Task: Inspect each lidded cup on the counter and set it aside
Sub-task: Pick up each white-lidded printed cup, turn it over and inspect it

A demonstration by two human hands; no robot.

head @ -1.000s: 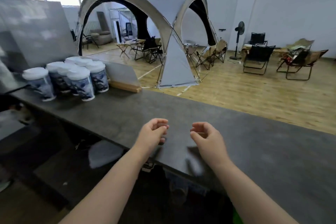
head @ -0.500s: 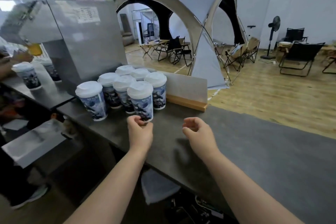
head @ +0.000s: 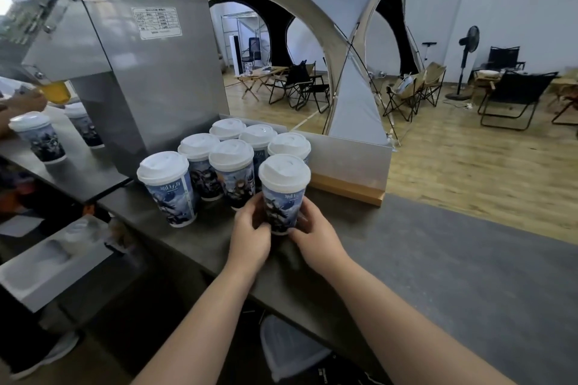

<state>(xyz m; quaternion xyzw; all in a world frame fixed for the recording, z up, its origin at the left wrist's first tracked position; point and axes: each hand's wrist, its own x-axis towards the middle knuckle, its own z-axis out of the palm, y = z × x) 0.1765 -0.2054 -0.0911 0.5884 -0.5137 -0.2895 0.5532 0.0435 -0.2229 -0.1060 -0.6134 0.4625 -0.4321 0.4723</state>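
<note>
1. The tent (head: 312, 19), a grey dome with dark arched openings, stands on the wood floor beyond the counter. Folding chairs (head: 513, 94) and a fan (head: 468, 40) stand near it.
2. The counter (head: 453, 275) is a dark grey surface running from the left to the lower right. It carries the machine, the panel and the cups.
3. The machine (head: 156, 81) is a steel box at the left rear of the counter. A printed label is fixed high on its face.
4. The panel (head: 350, 162) is a metal sheet held upright in a wood base, just behind and to the right of the cups.
5. Six cups (head: 231, 172) stand upright in a tight cluster between the machine and the panel. Each has a white lid and a blue printed wall.
6. The front cup (head: 284, 194) is at the near right of the cluster, upright, with its lid on. Fingers hide its base, so contact with the counter cannot be confirmed.
7. The left hand (head: 250, 237) grips the front cup, with its fingers curled round the lower left wall.
8. The right hand (head: 316, 239) grips the same cup, with its fingers curled round the lower right wall.
9. At the far left, a second person's hand (head: 23, 102) holds a clear cup (head: 56, 92) of orange liquid under the machine head.
10. Two side cups (head: 39, 139), lidded, stand on a lower ledge (head: 78, 172) left of the machine.
</note>
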